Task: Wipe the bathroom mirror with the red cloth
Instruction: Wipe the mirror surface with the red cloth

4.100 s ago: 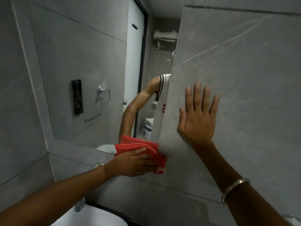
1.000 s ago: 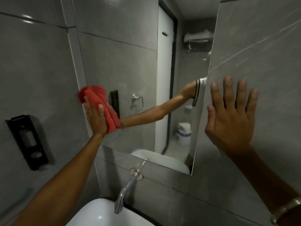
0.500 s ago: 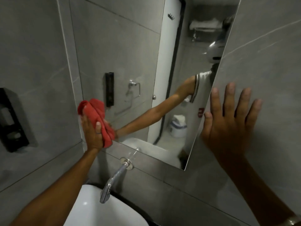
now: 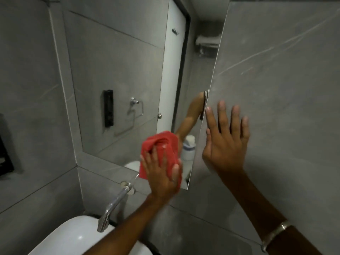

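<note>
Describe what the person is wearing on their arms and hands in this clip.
Both forearms are bare, with no sleeves in direct view. The right wrist carries a plain silver metal bangle. The left hand shows a thin ring on one finger. No gloves and no watch on either hand.

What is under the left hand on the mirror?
The red cloth, bunched and pressed by the left hand against the mirror near its lower right corner. The glass beneath the cloth is covered, so its state cannot be seen.

The left hand presses a bunched red cloth against the frameless wall mirror, at its lower right corner; the right hand lies flat on grey tile just beside its right edge.
</note>
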`<state>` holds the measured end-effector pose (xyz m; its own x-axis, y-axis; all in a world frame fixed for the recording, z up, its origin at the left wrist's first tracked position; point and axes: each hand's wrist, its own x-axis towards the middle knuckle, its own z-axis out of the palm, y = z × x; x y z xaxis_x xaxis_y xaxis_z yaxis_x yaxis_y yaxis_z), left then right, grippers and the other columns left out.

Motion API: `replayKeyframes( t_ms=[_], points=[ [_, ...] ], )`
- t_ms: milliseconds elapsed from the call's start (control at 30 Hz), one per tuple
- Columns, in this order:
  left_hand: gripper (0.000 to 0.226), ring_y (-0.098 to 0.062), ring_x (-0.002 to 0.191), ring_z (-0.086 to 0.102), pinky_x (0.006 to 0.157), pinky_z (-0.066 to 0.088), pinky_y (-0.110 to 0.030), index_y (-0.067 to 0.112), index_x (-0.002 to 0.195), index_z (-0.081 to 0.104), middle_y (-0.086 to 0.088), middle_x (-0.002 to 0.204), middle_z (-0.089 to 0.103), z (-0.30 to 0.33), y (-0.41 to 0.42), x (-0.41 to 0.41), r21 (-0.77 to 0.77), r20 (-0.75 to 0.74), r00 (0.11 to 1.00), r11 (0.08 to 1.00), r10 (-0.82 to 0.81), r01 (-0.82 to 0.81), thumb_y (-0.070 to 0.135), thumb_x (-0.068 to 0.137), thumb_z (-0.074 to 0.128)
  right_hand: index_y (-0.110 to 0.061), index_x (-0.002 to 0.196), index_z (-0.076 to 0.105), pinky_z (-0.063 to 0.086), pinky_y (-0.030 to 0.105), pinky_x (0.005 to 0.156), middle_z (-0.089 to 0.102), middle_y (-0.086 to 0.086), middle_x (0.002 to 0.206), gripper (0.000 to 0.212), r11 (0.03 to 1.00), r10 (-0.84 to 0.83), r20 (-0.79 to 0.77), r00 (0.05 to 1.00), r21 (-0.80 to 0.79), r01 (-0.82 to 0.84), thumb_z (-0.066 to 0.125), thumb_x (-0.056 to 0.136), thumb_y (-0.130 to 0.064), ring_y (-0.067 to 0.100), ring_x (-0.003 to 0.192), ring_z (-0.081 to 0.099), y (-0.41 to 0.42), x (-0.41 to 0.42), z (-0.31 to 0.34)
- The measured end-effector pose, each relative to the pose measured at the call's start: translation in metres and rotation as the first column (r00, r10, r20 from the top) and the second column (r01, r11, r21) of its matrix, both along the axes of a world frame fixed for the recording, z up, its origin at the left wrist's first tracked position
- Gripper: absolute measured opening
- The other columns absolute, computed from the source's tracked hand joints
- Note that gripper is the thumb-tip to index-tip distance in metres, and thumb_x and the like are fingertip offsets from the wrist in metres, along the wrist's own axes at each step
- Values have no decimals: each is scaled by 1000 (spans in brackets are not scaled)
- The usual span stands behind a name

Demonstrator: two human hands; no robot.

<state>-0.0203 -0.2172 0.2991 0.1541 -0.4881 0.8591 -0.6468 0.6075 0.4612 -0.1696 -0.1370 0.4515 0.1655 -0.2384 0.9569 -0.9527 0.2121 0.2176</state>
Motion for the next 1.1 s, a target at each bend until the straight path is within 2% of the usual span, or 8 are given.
replayKeyframes(
  t_ms=[100,167,233,400,567,700,900,1100],
  points=[
    [74,-41,154,20,126,8,-62,37,165,11,-10,167,24,-9,11,-17,-168,343,939,985,17,44,61,101,40,-17,162,39,23,38,123,39,6,170,62,987,161,75,984,14,-162,49,100,-20,27,158,30,17,-13,10],
    [75,-37,158,15,125,10,-65,42,163,18,-5,167,25,5,4,-12,-277,489,872,952,25,128,58,96,51,-14,154,45,32,37,112,47,10,161,60,970,243,121,962,0,-244,51,95,-16,28,151,38,27,-23,20],
    [66,-32,161,8,128,3,-60,43,160,25,1,173,15,31,0,0,-316,549,836,928,10,196,58,99,46,-11,152,45,27,35,117,44,12,160,56,971,239,109,965,2,-241,48,97,-18,31,150,38,33,-27,27],
    [62,-27,162,1,129,-6,-52,40,162,19,5,175,0,166,-6,2,-313,458,889,936,3,159,63,105,27,-9,153,46,2,31,132,39,14,166,55,982,187,114,976,-2,-188,42,100,-23,33,157,30,34,-19,55],
    [71,-24,162,-4,129,-10,-50,34,165,16,1,175,4,334,-2,-12,-349,347,938,931,26,103,64,102,28,-9,159,43,6,43,136,33,14,171,59,986,167,126,978,-46,-163,40,103,-25,32,162,24,20,0,120],
    [72,-27,162,-3,129,-3,-55,31,165,14,-2,175,5,434,0,-9,-387,374,926,916,51,106,61,102,32,-9,163,39,13,55,133,27,16,174,63,990,134,179,975,-61,-125,33,105,-32,35,163,18,5,22,174],
    [69,-24,162,-3,130,1,-54,31,165,13,-3,175,8,443,-58,59,-551,599,774,807,205,212,57,103,27,-10,167,28,15,59,131,16,16,177,68,998,-45,92,995,-30,48,22,108,-42,35,164,14,-17,28,181],
    [71,-27,161,8,130,7,-56,40,163,3,-4,173,15,448,-111,152,-393,392,916,916,90,78,49,99,32,-10,168,25,10,56,133,16,16,178,69,992,-78,49,996,-100,83,22,109,-44,34,165,13,-29,19,174]
  ],
)
